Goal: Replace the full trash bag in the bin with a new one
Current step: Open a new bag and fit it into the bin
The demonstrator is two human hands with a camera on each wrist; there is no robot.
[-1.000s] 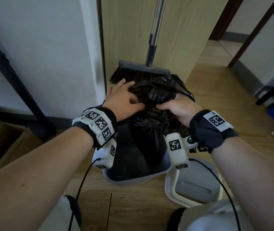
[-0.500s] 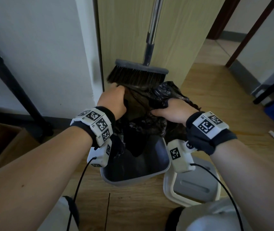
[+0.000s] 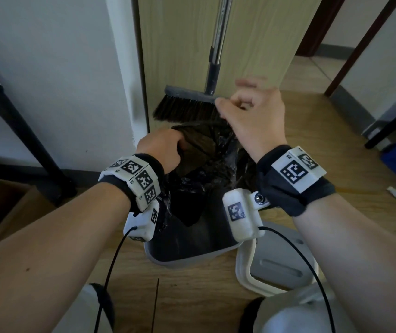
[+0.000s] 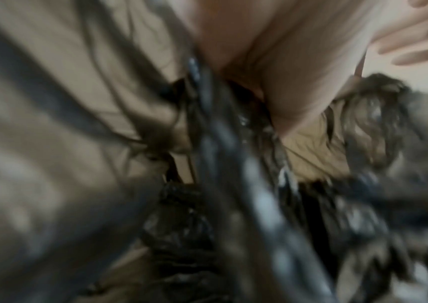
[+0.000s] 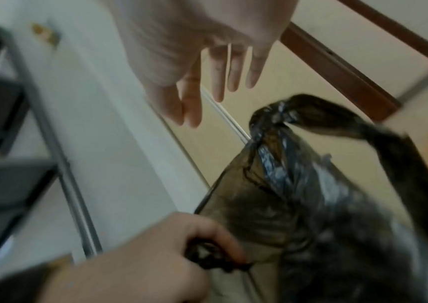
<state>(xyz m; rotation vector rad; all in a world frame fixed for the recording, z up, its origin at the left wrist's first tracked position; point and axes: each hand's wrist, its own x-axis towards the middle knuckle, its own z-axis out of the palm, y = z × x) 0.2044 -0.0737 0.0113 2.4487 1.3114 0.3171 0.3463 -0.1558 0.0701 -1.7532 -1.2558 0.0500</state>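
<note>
We are gripping the trash bag (image 3: 206, 150) above the bin (image 3: 192, 257) with our left hand (image 3: 160, 146), right hand (image 3: 252, 114) spread and empty, the new bag not yet fitted.

Trash bag (image 3: 206, 164) in bin (image 3: 192, 257); lid (image 3: 276, 267) on floor right of bin; broom (image 3: 189, 104) behind.

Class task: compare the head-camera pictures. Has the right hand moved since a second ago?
Yes. The right hand has let go of the trash bag and risen beside the broom head.
</note>
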